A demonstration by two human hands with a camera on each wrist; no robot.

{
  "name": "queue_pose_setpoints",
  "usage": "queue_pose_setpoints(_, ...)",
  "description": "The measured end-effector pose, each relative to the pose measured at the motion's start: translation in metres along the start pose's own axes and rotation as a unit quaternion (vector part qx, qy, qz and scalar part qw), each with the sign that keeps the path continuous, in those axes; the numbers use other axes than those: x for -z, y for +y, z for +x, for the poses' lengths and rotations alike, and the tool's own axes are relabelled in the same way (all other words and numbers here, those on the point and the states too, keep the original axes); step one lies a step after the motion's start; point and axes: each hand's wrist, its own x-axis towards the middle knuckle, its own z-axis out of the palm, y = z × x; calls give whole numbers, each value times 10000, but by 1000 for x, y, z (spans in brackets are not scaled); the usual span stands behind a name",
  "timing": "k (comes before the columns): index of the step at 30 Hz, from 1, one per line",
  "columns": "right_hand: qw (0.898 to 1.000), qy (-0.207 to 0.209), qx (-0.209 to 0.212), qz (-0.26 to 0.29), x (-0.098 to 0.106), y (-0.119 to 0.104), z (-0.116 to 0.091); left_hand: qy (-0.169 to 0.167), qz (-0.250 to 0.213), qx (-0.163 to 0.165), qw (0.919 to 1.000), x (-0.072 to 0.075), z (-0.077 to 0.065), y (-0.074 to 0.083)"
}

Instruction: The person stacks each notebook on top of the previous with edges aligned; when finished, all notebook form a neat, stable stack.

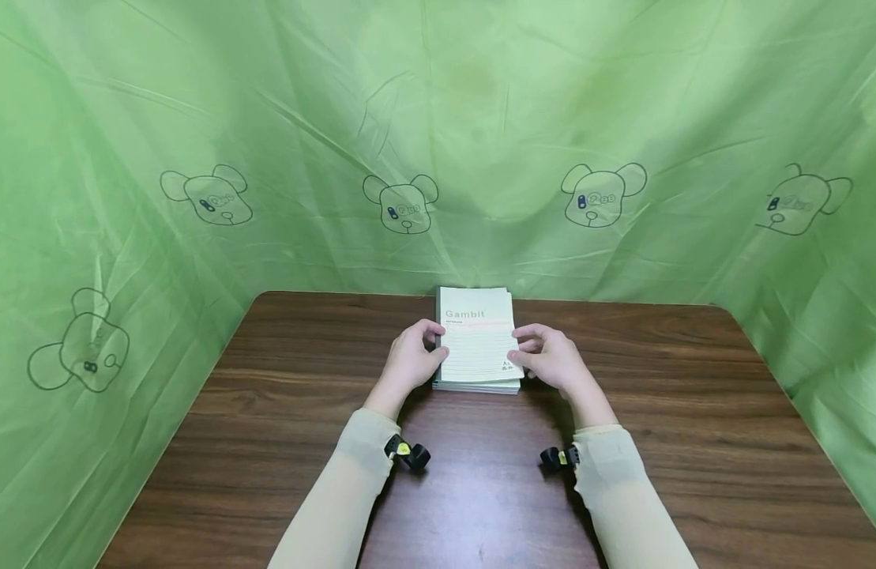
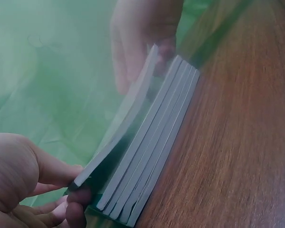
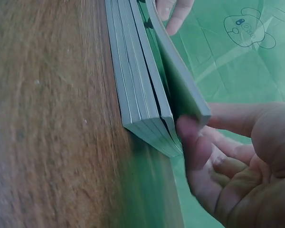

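A pale notebook (image 1: 478, 348) with "Gambit" on its ruled-line cover lies over a stack of several like notebooks (image 1: 476, 388) at the far middle of the table. My left hand (image 1: 412, 354) pinches its left edge between thumb and fingers. On the opposite edge, my right hand (image 1: 549, 357) grips it the same way. Both wrist views show a gap between this raised notebook (image 2: 119, 124) and the stack (image 3: 133, 71) under it. The lower notebooks are squared up face to face, their page edges showing.
A brown wood-grain table (image 1: 267, 442) carries the stack close to its far edge. Green cloth (image 1: 480, 103) with drawn bear heads hangs behind and along both sides. Small black cameras (image 1: 409, 454) are strapped to both sleeved wrists.
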Motion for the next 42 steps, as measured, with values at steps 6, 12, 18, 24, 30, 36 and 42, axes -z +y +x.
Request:
queue_pose_setpoints(6, 9983, -233, -412, 342, 3, -1, -1, 36, 199, -16, 9998, 0, -1, 0)
queue_pose_setpoints(12, 9982, -266, -524, 132, 1, 4, 2, 258, 308, -1, 9992, 0, -2, 0)
queue_pose_setpoints(18, 9990, -121, -393, -152, -3, 6, 4, 356, 414, 99, 9985, 2, -3, -1)
queue_pose_setpoints(24, 9992, -32, -306, -269, -7, 9, 7, 318, 376, 216, 9986, 0, -3, -2)
queue_pose_setpoints(30, 9988, 2, -262, -404, -9, 9, 7, 271, 437, 277, 9983, -1, -4, -1)
queue_pose_setpoints(36, 9984, -16, -245, -500, -6, 6, 6, 243, 487, 174, 9984, -1, -3, -1)
queue_pose_setpoints(42, 9969, 124, 81, -768, 16, -7, -8, 315, 497, 17, 9983, 2, -2, -2)
